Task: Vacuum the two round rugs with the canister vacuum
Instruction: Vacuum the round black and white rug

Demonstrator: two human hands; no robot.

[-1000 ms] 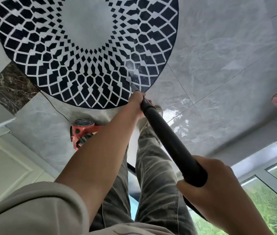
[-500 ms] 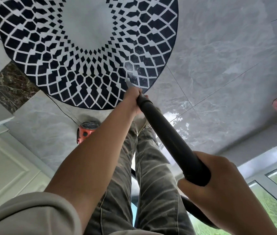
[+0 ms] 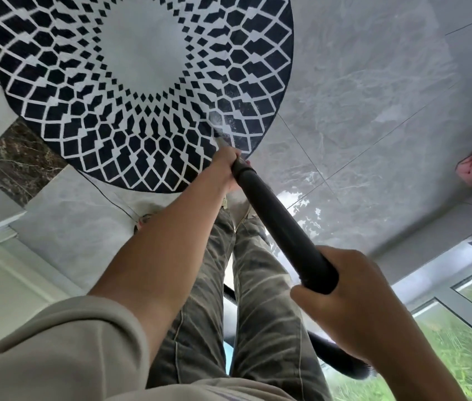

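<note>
1 round rug (image 3: 136, 91) lies ahead-left on the floor (image 3: 373, 96). the left hand (image 3: 226, 166), nearer it, curls round the wand (image 3: 284, 227) at its far end; the blurred tip seems to touch the rug's near edge. the wand slants back-right to the right hand (image 3: 367, 308), fingers wrapped round it.

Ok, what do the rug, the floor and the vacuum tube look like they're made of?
The rug looks like flat, matte printed textile: no sheen, black-and-white pattern. The floor looks like glossy grey marble-look tile, with joint lines and window glare; ceramic or stone, I cannot tell. The tube looks like smooth black plastic, semi-matte; coated metal is possible.
</note>
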